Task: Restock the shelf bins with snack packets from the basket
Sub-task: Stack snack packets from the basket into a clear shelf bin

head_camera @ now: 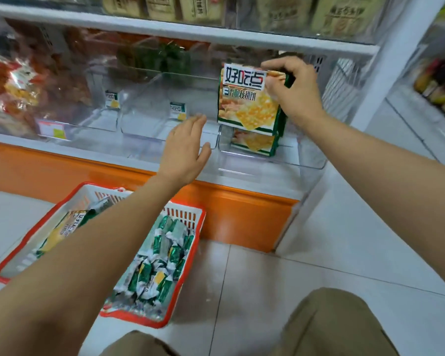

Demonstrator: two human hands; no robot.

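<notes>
One wide-angle view from the person's head looks forward and down, close to the low shelf (88, 148) of clear bins (141, 132), which fills the upper half; the basket (200, 227) on the floor (332, 253) lies beneath, and the person's knees (332, 325) edge the bottom.

Pale tiled floor (267, 278), orange plinth (242, 214) beneath white shelving (165, 29), white upright post (393, 60) at right.

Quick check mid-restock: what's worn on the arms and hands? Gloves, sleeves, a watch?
Nothing visible. The left hand and right hand are bare: no gloves, rings or watch in view. The left forearm and right forearm are bare too, with no sleeve in frame. Khaki trousers show at the knees.
</notes>
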